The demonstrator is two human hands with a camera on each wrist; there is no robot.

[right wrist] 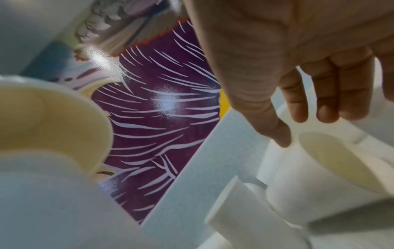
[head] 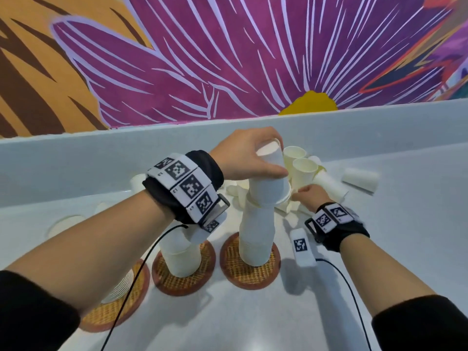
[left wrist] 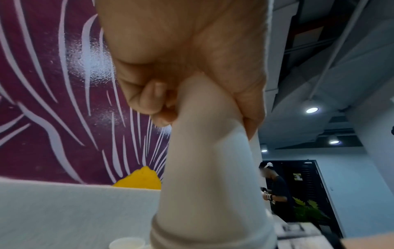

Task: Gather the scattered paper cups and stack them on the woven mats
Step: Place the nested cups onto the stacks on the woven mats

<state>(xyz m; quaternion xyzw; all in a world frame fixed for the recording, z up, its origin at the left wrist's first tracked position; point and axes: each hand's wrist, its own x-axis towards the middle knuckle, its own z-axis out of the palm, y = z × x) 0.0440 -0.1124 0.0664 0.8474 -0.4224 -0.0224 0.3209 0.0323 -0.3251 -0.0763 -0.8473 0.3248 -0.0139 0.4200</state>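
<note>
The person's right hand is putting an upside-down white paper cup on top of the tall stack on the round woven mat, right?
Not quite: it is the left hand, not the right, that holds the upside-down white paper cup on top of the tall stack on the round woven mat. The head view shows it.

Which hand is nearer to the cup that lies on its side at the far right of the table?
The right hand. It reaches into the pile just left of that cup; the left hand holds a cup over the tall stack, farther left.

Matt white paper cups (head: 263, 224), rough woven straw mats (head: 249, 271), smooth matt table (head: 253, 320), glossy painted wall (head: 228, 59).
</note>
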